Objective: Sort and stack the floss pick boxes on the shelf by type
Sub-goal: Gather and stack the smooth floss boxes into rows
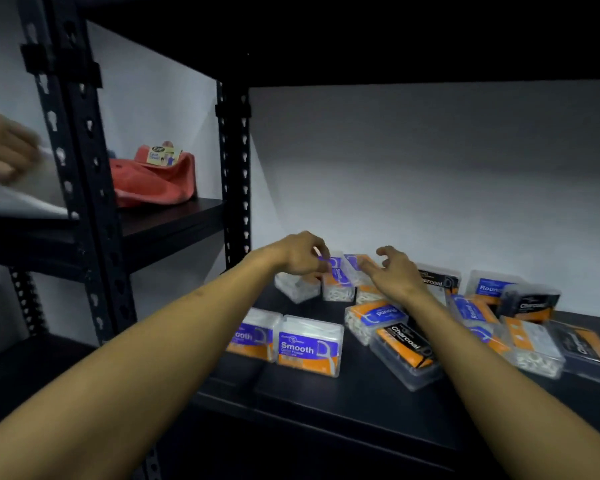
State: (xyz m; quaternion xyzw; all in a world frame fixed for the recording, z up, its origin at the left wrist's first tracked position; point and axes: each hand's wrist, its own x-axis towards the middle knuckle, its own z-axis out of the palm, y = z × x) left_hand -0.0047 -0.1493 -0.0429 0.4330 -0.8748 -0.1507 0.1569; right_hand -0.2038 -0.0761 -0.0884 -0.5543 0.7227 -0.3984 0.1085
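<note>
Clear plastic boxes scattered on the black shelf (326, 396), labels reading "Smooth" (309, 344), "Charcoal" (404, 344) and "Round" (489, 289). Both arms stretched out to the back pile. Left hand (297, 254) pinching an upright Smooth box (338, 280), right hand (394, 271) spread open, hovering over the box beside it (361, 266). Blurry though. Red towel (153, 178) with an "EKE" tag on the next shelf over.

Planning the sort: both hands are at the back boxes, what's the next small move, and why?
Probably lift the Smooth box under the left hand and set it by the two upright Smooth boxes at front left. The right hand hovers open; Round and Charcoal boxes remain mixed.
</note>
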